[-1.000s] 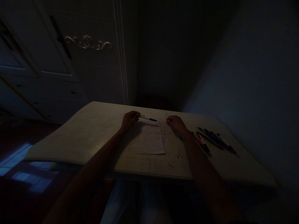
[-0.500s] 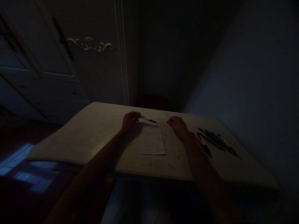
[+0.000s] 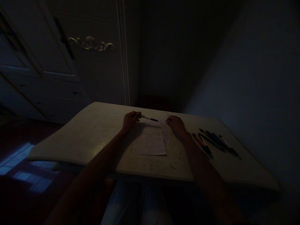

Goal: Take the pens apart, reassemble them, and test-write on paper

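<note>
L hand [image 3: 131,121] clamped on thin pen [image 3: 151,119], pale w/ dark front; R hand [image 3: 175,123]: can't tell.

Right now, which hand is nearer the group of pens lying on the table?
Right: the right hand is left of the pens; the left hand, holding another pen, is farther left.

The head camera looks down across a table [image 3: 77,137].

The sheets [image 3: 150,140] look like matt paper, the tabletop [image 3: 77,134] smooth and faintly glossy.
</note>
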{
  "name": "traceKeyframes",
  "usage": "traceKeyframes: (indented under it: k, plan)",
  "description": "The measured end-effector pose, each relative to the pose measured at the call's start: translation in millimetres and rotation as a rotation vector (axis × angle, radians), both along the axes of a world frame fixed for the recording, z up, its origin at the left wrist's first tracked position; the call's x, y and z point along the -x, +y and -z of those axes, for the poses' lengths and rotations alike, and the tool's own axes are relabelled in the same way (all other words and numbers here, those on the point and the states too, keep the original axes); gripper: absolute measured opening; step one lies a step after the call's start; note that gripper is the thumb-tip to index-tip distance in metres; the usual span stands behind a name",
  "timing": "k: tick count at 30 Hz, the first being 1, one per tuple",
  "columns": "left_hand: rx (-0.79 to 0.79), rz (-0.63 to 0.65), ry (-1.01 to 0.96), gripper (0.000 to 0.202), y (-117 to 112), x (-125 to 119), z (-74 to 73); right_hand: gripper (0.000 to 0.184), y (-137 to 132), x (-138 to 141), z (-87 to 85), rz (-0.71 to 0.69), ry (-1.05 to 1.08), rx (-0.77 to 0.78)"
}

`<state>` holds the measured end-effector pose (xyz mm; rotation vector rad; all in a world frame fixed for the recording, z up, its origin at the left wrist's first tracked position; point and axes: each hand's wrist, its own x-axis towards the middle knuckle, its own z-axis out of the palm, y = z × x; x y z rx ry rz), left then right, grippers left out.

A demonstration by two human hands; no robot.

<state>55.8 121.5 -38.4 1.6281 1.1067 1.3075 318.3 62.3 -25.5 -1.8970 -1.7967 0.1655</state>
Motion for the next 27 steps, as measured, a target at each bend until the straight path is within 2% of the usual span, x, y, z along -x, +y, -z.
traceKeyframes:
  k: [4,7,27]
  plan:
    - [0.000,-0.013,-0.028,0.052,1,1,-0.1,0.013,3,13,-4.4,-0.171,0.131,-0.190]
    - [-0.005,-0.045,-0.063,0.052,3,1,0.8,0.013,3,19,-5.1,-0.239,0.180,-0.221]
    - [0.003,-0.075,-0.109,0.045,7,2,4.5,0.012,3,20,1.4,-0.343,0.118,-0.251]
